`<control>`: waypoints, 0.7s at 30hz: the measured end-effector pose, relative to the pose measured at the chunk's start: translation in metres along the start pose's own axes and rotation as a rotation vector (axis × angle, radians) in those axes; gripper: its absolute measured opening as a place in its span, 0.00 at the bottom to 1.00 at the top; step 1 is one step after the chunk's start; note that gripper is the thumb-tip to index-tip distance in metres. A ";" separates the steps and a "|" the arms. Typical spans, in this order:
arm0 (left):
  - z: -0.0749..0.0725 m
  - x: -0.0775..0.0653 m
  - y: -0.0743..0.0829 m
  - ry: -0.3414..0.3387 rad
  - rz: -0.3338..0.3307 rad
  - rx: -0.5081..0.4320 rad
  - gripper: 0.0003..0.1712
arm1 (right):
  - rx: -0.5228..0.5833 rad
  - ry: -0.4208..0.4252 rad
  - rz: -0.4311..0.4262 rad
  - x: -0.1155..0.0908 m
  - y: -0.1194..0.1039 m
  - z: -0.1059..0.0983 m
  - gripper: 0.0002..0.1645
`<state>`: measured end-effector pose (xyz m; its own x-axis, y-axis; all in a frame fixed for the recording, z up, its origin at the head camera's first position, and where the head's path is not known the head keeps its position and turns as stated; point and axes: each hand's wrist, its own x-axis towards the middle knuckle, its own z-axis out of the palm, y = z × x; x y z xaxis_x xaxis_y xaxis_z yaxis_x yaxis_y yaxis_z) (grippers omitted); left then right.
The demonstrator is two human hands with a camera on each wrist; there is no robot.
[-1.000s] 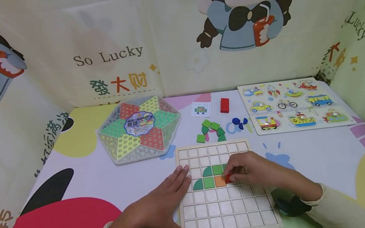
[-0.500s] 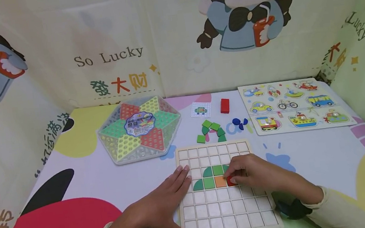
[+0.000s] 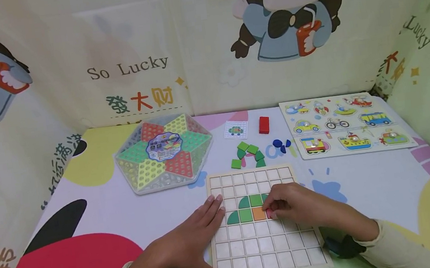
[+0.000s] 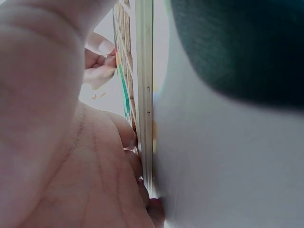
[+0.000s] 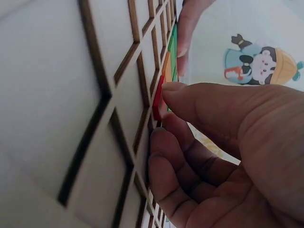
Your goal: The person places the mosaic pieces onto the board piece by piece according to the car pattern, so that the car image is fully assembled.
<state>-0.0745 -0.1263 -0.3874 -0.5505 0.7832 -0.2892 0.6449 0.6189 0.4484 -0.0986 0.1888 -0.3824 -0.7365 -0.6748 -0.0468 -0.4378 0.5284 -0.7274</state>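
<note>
A wooden grid board (image 3: pixel 271 262) lies in front of me in the head view. My left hand (image 3: pixel 189 237) rests along its left edge, fingers spread straight. With thumb and fingers my right hand (image 3: pixel 297 202) pinches a red square tile (image 5: pixel 158 99), which sits at a grid cell just right of an orange tile (image 3: pixel 259 213). A green square tile (image 3: pixel 245 215) and a green quarter-round tile (image 3: pixel 233 217) lie left of the orange one. Above them are another green square (image 3: pixel 256 200) and quarter-rounds, one partly hidden by my right fingers.
Loose green tiles (image 3: pixel 242 146) and dark blue pieces (image 3: pixel 282 145) lie behind the board. A pattern card (image 3: pixel 236 129) and a stack of red tiles (image 3: pixel 264 125) stand farther back. A hexagonal plastic box (image 3: pixel 165 153) is at left, a vehicle puzzle board (image 3: pixel 348 124) at right.
My right hand has shifted slightly right and down with the red tile, which now lies lower at the cell beside the orange tile. The left hand stays in place.
</note>
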 end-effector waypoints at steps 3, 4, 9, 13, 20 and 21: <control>0.000 0.000 0.000 -0.002 0.000 0.003 0.76 | 0.004 -0.028 0.012 0.000 -0.003 0.000 0.11; 0.000 0.000 0.000 -0.003 0.000 0.005 0.76 | 0.008 -0.036 0.015 0.000 -0.004 0.000 0.11; 0.000 0.000 0.000 -0.001 0.002 0.012 0.76 | 0.003 -0.034 0.007 0.002 -0.004 -0.007 0.12; 0.000 0.000 0.000 0.001 0.006 0.007 0.76 | -0.012 0.004 0.006 0.006 0.000 -0.015 0.11; 0.000 0.000 0.000 0.001 0.008 0.010 0.76 | -0.026 0.087 0.017 0.015 0.013 -0.025 0.07; 0.000 0.000 0.000 0.001 0.005 0.007 0.76 | -0.030 0.098 0.024 0.016 0.014 -0.027 0.07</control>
<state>-0.0750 -0.1262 -0.3876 -0.5475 0.7863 -0.2862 0.6514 0.6152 0.4441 -0.1307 0.1991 -0.3755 -0.7930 -0.6092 0.0044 -0.4337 0.5595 -0.7063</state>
